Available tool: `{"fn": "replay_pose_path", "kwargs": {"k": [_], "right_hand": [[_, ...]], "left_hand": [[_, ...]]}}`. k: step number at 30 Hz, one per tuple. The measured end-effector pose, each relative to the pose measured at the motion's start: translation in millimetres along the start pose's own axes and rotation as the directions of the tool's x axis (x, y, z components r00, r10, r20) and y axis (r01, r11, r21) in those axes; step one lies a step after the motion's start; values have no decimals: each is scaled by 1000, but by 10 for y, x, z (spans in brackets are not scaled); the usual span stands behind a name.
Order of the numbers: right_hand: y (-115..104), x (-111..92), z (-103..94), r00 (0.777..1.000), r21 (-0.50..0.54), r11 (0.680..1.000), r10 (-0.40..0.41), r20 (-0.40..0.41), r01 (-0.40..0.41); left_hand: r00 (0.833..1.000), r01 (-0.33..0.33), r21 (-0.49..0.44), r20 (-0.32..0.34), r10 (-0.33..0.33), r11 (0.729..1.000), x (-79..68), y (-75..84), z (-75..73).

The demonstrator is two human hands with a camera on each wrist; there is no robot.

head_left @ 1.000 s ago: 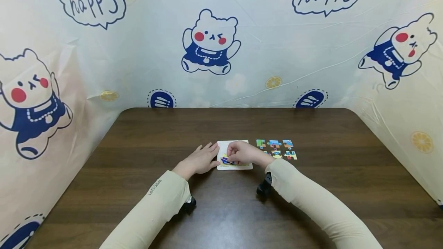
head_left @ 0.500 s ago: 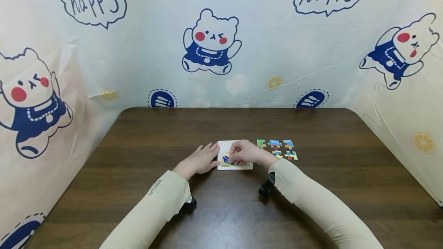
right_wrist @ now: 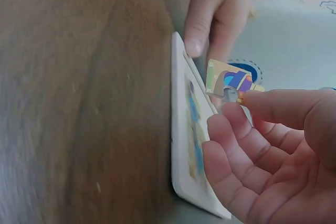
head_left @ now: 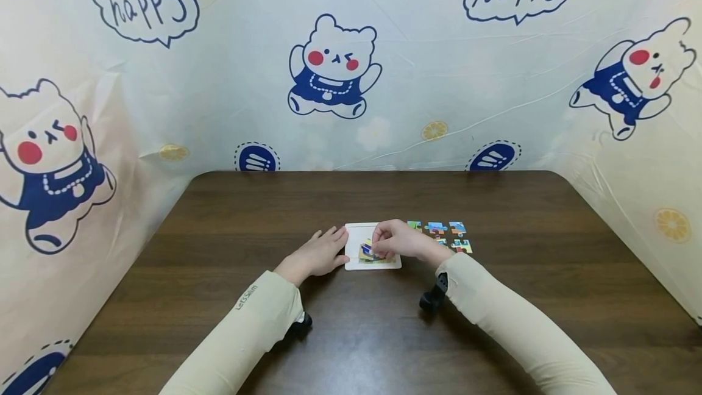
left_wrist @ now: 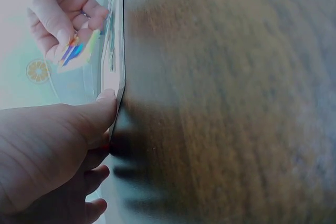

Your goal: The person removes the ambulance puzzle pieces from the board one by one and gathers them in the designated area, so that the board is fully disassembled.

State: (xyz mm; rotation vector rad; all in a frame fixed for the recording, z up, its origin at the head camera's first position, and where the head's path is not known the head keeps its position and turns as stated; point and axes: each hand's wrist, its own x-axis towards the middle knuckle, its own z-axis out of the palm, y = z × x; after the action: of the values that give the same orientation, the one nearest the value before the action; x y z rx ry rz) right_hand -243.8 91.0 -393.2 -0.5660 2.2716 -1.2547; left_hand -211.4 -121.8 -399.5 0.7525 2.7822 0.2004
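A white-framed puzzle board [head_left: 355, 232] lies flat on the table. My left hand [head_left: 317, 254] rests at its left edge with fingers extended; the thumb [left_wrist: 100, 111] touches the rim in the left wrist view. Over the board, my right hand [head_left: 399, 240] pinches a jigsaw piece [right_wrist: 231, 81] between thumb and fingers. That piece is purple, blue and yellow and is held tilted, raised off the board in the right wrist view. Colours show inside the frame in that view, but the right hand hides much of the board in the head view.
Several loose jigsaw pieces [head_left: 436, 227] lie in rows to the right of the board, some of them partly behind the right hand and wrist. The brown wooden table [head_left: 263, 212] meets a printed cloth backdrop [head_left: 417, 78] at its far edge.
My right hand has shifted to the right above the board, carrying the pinched jigsaw piece with it. The left hand has stayed in place at the board's edge.
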Motion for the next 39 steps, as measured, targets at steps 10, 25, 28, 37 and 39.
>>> {"fn": "replay_pose_path", "kwargs": {"k": [10, 25, 28, 37, 39], "right_hand": [[-9, -210, -279, 995, -102, 995, 1, -104, -11], [309, -472, -537, 999, -104, 995, 2, -52, -7], [356, -529, -562, 999, -97, 995, 20, -25, -22], [454, -618, -594, 997, -108, 992, 71, 1, -71], [470, -621, -590, 997, -113, 991, 72, 9, -70]], "left_hand": [[1000, 2, 19, 6, -2, 1000, 7, 13, -15], [999, 33, 14, 35, -33, 999, 13, 7, 6], [999, 38, 13, 38, -38, 999, 27, 1, 18], [1000, 18, -33, 23, -17, 999, 2, 0, 9], [1000, 12, -25, 18, -12, 1000, 3, 0, 9]]}}
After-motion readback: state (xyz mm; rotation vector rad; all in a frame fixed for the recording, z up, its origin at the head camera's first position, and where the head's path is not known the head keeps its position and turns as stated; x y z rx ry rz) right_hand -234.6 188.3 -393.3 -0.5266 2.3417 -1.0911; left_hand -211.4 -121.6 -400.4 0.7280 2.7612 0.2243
